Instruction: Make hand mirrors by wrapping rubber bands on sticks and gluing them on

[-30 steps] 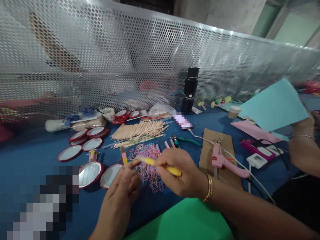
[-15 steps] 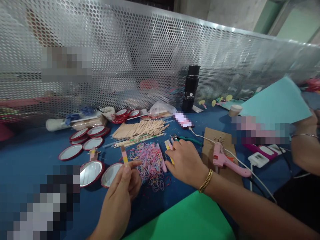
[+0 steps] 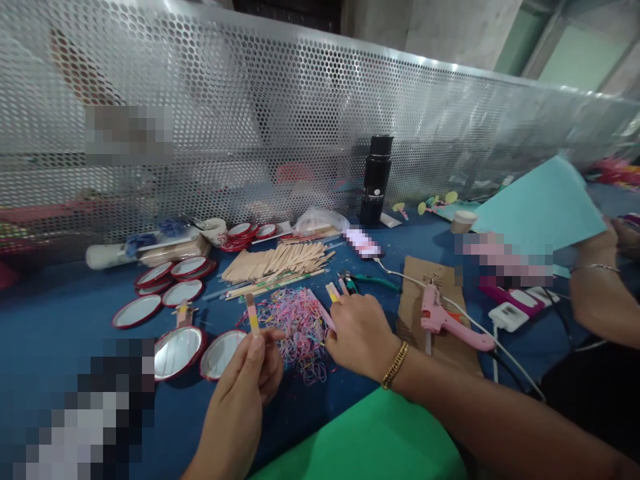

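My left hand (image 3: 245,377) pinches a short flat strip (image 3: 253,316), banded brown, pink and yellow, upright between thumb and index finger. My right hand (image 3: 361,333) is palm down on the table with curled fingers, over several slim pink and yellow sticks (image 3: 332,292). What its fingertips hold is hidden. A longer pink stick (image 3: 321,309) lies against the right thumb side. Between the hands is a tangled pile of coloured elastic bands (image 3: 299,333). Two round red-rimmed mirrors (image 3: 223,355) lie left of the pile, one with a similar banded strip (image 3: 184,315) at its top.
Wooden craft sticks (image 3: 275,262) lie behind the bands, with green-handled pliers (image 3: 373,281) beside them. A pink glue gun (image 3: 437,313) rests on cardboard (image 3: 407,303), its cable nearby. Green sheet (image 3: 370,440) fills the front. A black bottle (image 3: 376,183) stands behind. A co-worker's arm (image 3: 600,293) reaches in at right.
My right hand has shifted slightly toward the elastic bands and now covers the lower end of the pink stick. The left hand still pinches the banded strip. The view has shifted a little.
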A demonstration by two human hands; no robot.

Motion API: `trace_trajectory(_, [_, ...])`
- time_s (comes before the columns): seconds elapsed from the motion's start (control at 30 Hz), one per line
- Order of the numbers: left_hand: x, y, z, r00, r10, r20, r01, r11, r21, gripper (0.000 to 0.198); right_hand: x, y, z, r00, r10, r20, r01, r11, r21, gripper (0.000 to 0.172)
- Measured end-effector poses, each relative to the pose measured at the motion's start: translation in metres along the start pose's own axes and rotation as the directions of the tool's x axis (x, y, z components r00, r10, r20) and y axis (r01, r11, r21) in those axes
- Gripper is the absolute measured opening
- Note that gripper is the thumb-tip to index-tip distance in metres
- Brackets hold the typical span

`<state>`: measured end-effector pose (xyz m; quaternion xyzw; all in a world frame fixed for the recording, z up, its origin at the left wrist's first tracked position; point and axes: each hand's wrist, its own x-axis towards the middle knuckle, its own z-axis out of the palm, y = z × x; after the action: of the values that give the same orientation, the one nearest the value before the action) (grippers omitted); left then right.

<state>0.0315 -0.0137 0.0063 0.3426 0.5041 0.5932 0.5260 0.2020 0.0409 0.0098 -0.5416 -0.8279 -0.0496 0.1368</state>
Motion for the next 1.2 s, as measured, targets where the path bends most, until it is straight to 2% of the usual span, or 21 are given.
trace_trajectory(0.1, [0.001,-0.002,-0.003,1.0,0.014,0.019,-0.014,1.0,0.007,0.03,0.002,0.005,-0.006,0.998,0.037,-0.054,-0.039,0.999,-0.024,0.013])
trace_trajectory(0.23, [0.0,0.001,-0.005,1.0,0.012,0.018,-0.013,0.997,0.077,0.033,0.001,0.01,-0.022,0.978,0.037,-0.207,-0.041,0.999,-0.012,0.015])
trace_trajectory(0.4, [-0.002,0.005,-0.004,1.0,-0.019,-0.019,0.021,0.992,0.122,0.044,-0.002,0.011,-0.036,0.95,0.016,-0.311,0.018,0.994,0.105,0.023])
trace_trajectory(0.6, [0.0,0.004,-0.005,0.999,-0.031,0.014,0.027,0.982,0.187,0.053,-0.007,0.008,-0.036,0.938,-0.007,-0.346,0.149,0.91,0.387,0.026])
trace_trajectory(0.73, [0.0,0.001,-0.005,0.998,-0.008,0.056,-0.003,0.98,0.197,0.03,-0.007,0.007,-0.036,0.934,0.047,-0.353,0.16,0.831,0.533,0.027])
trace_trajectory(1.03, [-0.001,0.0,-0.006,0.997,0.014,0.082,-0.032,0.975,0.222,0.031,-0.003,0.01,-0.032,0.945,0.108,-0.308,0.12,0.762,0.637,0.033])
trace_trajectory(1.1, [-0.002,-0.001,-0.006,0.995,0.033,0.099,-0.056,0.97,0.236,0.034,-0.003,0.009,-0.031,0.95,0.139,-0.279,0.107,0.697,0.709,0.036])
trace_trajectory(1.13, [-0.003,-0.001,-0.006,0.993,0.038,0.11,-0.064,0.969,0.239,0.036,-0.003,0.009,-0.031,0.957,0.151,-0.249,0.1,0.633,0.767,0.036])
trace_trajectory(1.2, [-0.004,-0.002,-0.007,0.991,0.04,0.128,-0.071,0.967,0.246,0.037,-0.003,0.006,-0.029,0.977,0.149,-0.152,0.074,0.431,0.899,0.033])
